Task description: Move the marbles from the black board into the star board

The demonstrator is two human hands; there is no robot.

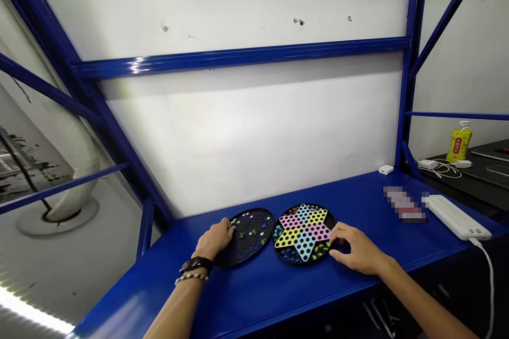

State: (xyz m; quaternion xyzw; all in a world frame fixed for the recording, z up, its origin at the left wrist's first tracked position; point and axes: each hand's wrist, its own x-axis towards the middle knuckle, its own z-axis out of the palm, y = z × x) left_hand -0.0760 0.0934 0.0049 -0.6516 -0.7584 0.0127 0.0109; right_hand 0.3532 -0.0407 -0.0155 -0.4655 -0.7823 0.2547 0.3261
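Note:
A round Chinese checkers board (304, 231) lies on the blue tabletop, with a star of pink, yellow and blue points. Blue, yellow-green and other coloured marbles (321, 248) fill the compartments around the star. My right hand (356, 246) is at this board's right edge, its thumb and index fingertips apart beside the yellow-green marbles. To the left is a round black disc with holes (254, 225), on which several white and green marbles sit. Over its left side rests my left hand (217, 238), fingers curled together; whatever they pinch, if anything, is hidden.
Blue metal frame bars (238, 59) stand before a white wall. On the tabletop's right are a white power bank (457, 217) with a cable, a blurred-out item (403, 204) and a small white adapter (385, 169). A yellow drink bottle (459, 143) stands on a black table beyond.

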